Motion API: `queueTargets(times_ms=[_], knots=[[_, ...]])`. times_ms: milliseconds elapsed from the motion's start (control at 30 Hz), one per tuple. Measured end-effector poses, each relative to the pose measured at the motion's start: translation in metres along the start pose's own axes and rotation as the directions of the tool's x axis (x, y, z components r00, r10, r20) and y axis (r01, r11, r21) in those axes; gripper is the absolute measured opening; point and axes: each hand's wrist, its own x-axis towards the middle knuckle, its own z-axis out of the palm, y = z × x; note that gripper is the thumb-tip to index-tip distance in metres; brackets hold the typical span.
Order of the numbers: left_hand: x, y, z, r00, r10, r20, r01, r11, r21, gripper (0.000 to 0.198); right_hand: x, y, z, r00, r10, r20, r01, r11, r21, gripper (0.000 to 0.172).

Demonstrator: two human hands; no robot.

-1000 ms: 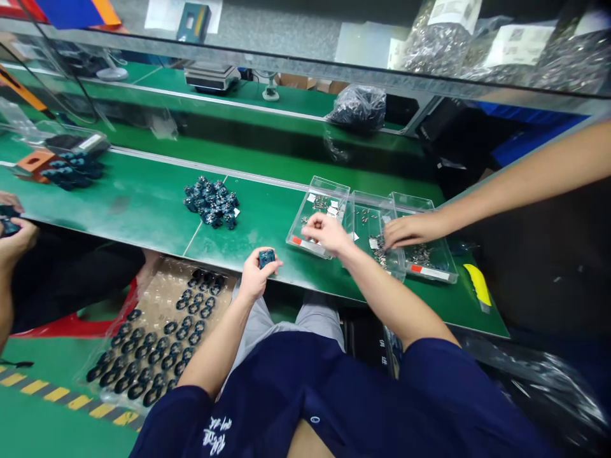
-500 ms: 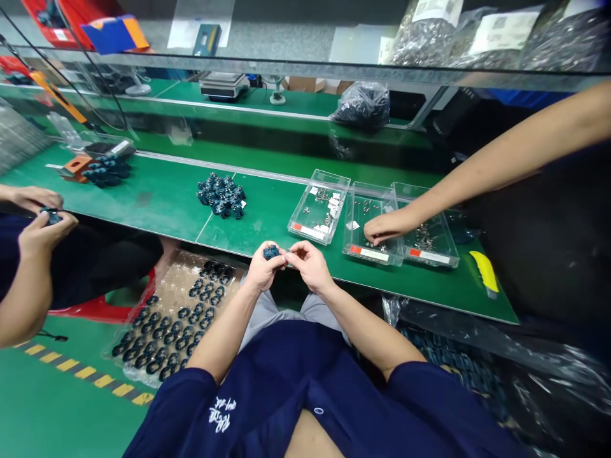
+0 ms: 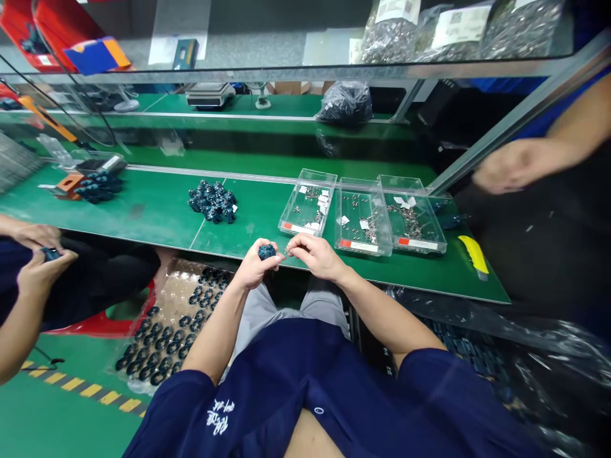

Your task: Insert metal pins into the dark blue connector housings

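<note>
My left hand (image 3: 252, 267) is closed around a small dark-blue moulded part (image 3: 266, 252) in front of the bench edge. Just to its right, my right hand (image 3: 317, 256) pinches a tiny shiny metal piece, too small to make out in kind. A narrow gap separates the fingertips of the two hands. Beyond them on the bench, a pile of similar dark-blue parts (image 3: 212, 201) lies to the left. Three clear trays stand to the right: a left tray (image 3: 285, 216), a middle tray (image 3: 340, 216) and a right tray (image 3: 435, 232), with small metal pieces and white paper slips in them.
A yellow-handled cutter (image 3: 473, 256) lies near the right end of the green bench (image 3: 258, 191). At left, a co-worker's hands (image 3: 42, 261) hold a dark part; another co-worker's blurred hand (image 3: 520, 165) is at right. Black rings (image 3: 162, 343) sit on a low carton.
My right hand has drawn slightly away from the dark-blue part. The co-worker's hand at right has left the middle tray and pulled back to the right. My view has shifted slightly.
</note>
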Motion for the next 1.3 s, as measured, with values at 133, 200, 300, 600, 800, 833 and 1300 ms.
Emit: queueTargets(times_ms=[133,200,300,600,800,833,1300], knots=[[0.004,0.001,-0.006,1.000,0.013,0.010,-0.014,0.993,0.119,0.059,0.005,-0.004,-0.006,0.995,-0.078,0.060,0.081,0.996,-0.047,0.015],[0.004,0.001,-0.007,0.998,0.053,-0.015,-0.051,0.992,0.119,0.070,0.006,-0.004,-0.006,0.993,-0.096,0.071,0.099,0.994,-0.042,0.016],[0.003,0.001,-0.006,0.992,0.125,-0.036,-0.118,0.982,0.146,0.057,0.008,-0.003,-0.003,0.994,-0.081,0.067,0.083,0.996,-0.038,0.017],[0.000,0.005,-0.007,0.984,0.179,0.026,-0.174,0.900,0.401,0.040,0.015,0.001,0.000,0.990,-0.074,0.124,0.080,0.995,-0.050,0.015],[0.003,0.007,-0.005,0.978,0.200,0.054,-0.193,0.785,0.589,0.032,0.006,-0.001,0.014,0.996,-0.090,-0.006,0.086,0.973,-0.216,0.017],[0.003,0.007,-0.004,0.978,0.202,0.053,-0.192,0.770,0.608,0.031,0.004,-0.002,0.017,0.995,-0.089,-0.034,0.078,0.967,-0.243,0.018],[0.005,-0.004,-0.026,0.959,0.263,-0.102,-0.191,0.873,0.450,0.024,0.031,0.008,0.058,0.968,0.228,-0.106,-0.228,0.974,0.012,0.013]])
